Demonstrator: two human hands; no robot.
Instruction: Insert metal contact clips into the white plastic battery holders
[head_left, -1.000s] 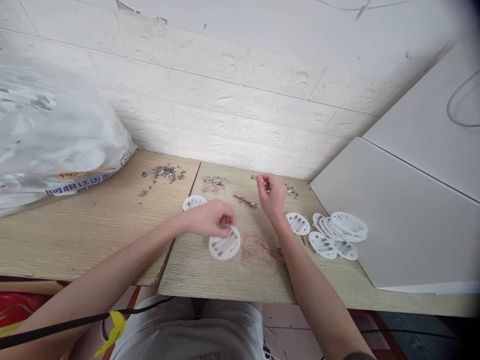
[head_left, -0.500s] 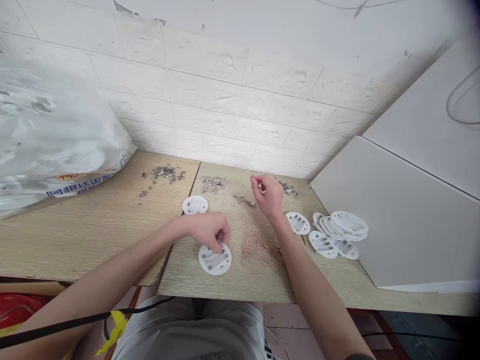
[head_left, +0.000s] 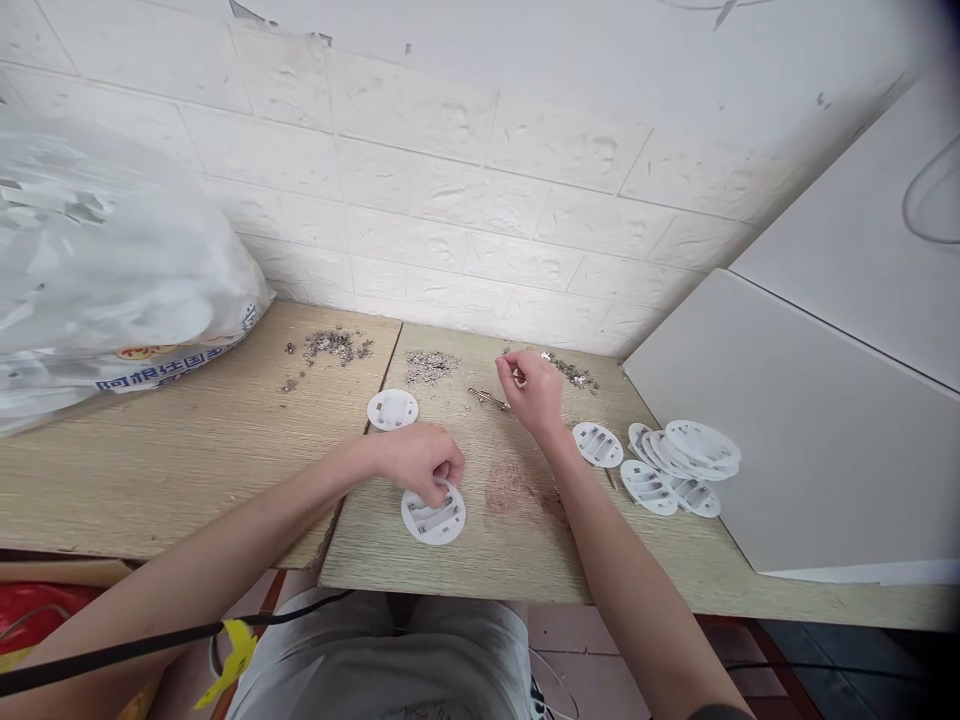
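My left hand (head_left: 422, 464) has its fingers curled and closed on the upper edge of a round white battery holder (head_left: 435, 517), which lies flat on the table with metal contacts in its slots. Above and to the right, my right hand (head_left: 536, 392) is closed in a pinch; what its fingertips hold, if anything, is too small to make out. Beside it lie a thin metal tool, perhaps tweezers (head_left: 489, 398), and a pile of small metal contacts (head_left: 574, 372), partly hidden by the hand. A second white battery holder (head_left: 392, 410) rests behind my left hand.
Small metal parts form piles at the back centre (head_left: 431, 367) and back left (head_left: 337, 347). Several battery holders (head_left: 701, 445) are stacked and spread at the right, beside a grey-white panel (head_left: 720, 400). A large plastic bag (head_left: 127, 270) stands at the left.
My right hand has shifted very slightly left, its fingers still pinched. My left hand stays on the battery holder. The view has shifted a little.
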